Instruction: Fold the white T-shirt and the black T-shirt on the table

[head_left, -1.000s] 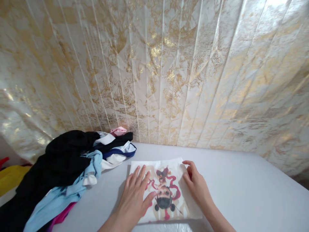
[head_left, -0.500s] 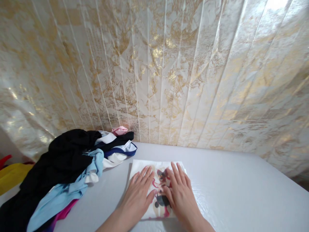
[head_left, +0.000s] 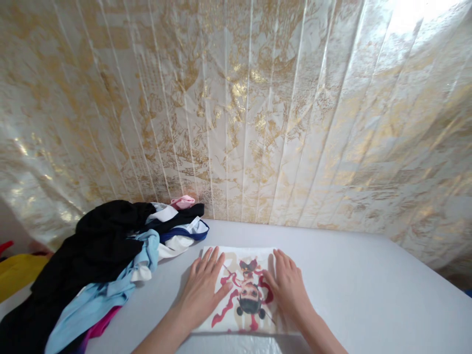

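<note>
A white garment (head_left: 247, 275), folded into a flat, nearly square bundle, lies on the pale table in front of me. Its top face carries a cartoon figure with dark hair buns and red ribbons, upside down from my side. Flat along the garment's left part rests my left hand (head_left: 204, 282), fingers stretched out and thumb pointing toward the print. At the right edge, my right hand (head_left: 289, 285) lies with its fingers extended and its thumb on the cloth. Neither hand grips anything. Both palms hide the side edges of the bundle.
To the left is a heap of clothes with a black garment (head_left: 106, 241), a light blue one (head_left: 99, 295) and a pink piece (head_left: 183, 201). Yellow cloth (head_left: 22, 273) shows at far left. A gold-patterned covering (head_left: 236, 123) hangs behind the table (head_left: 354, 285).
My hands have slid apart toward the garment's left and right edges, the right one farther out to the right. More of the printed figure now shows between them.
</note>
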